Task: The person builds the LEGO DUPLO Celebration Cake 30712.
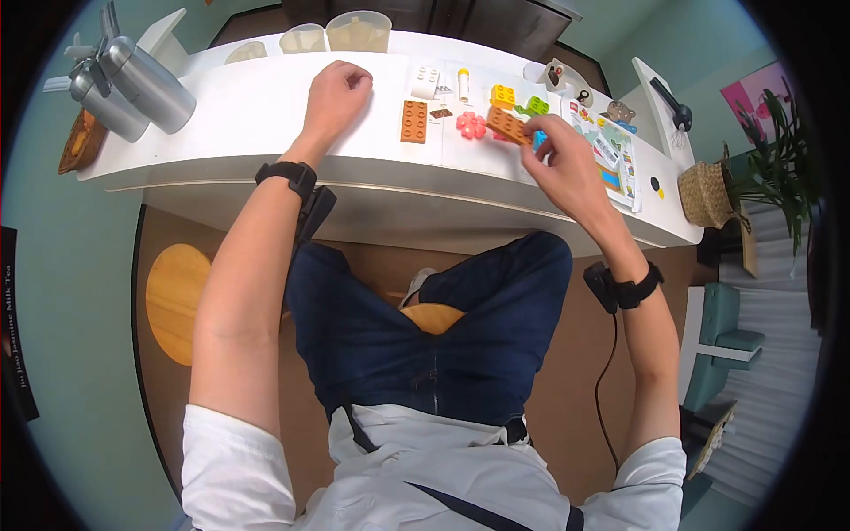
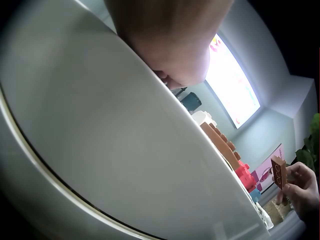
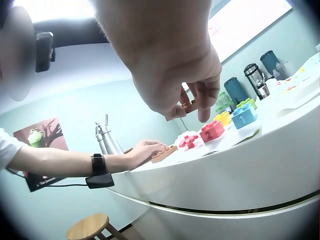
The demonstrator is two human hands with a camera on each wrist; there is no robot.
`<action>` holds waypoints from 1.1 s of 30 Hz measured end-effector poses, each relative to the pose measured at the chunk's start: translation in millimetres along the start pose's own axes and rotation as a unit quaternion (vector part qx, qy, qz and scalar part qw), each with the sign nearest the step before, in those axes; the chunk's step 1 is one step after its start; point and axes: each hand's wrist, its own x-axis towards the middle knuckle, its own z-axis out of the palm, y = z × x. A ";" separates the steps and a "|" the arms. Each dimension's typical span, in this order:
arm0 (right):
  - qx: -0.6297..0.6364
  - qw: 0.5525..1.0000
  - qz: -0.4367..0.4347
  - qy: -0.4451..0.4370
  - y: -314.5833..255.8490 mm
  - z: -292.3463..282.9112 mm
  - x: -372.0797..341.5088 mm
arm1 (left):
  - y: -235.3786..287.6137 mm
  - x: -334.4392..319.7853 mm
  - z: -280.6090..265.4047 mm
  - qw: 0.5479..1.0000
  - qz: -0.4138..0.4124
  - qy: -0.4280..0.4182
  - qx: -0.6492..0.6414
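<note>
My right hand (image 1: 567,164) pinches a brown toy building brick (image 1: 507,126) between thumb and fingers, held up over the table's right half. The studs of this brick (image 2: 278,172) show in the left wrist view. My left hand (image 1: 341,102) rests on the white tabletop with loosely curled fingers and holds nothing. To its right lies another brown brick (image 1: 413,122), studs up. A pink-red flower-shaped piece (image 1: 471,125) sits left of the held brick. Beyond are a white block (image 1: 425,82), a yellow brick (image 1: 502,96) and a green brick (image 1: 536,107). Near them stand a red brick (image 3: 212,131) marked 2 and a blue brick (image 3: 243,116) marked 1.
A white tube with a yellow cap (image 1: 463,86) lies behind the bricks. Printed packaging (image 1: 611,146) lies at right, near a potted plant's woven basket (image 1: 705,196). Metal dispensers (image 1: 146,84) stand at far left. Clear tubs (image 1: 359,34) line the back.
</note>
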 end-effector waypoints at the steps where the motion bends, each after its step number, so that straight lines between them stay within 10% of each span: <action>1: -0.006 1.000 -0.001 0.019 8.2 -2.6 -5.4 | 0.3 -0.3 -0.1 1.000 0.001 -0.002 -0.002; 33: 0.048 0.994 0.065 0.079 33.0 7.8 -44.0 | 3.6 0.3 -0.1 1.000 -0.021 -0.010 0.008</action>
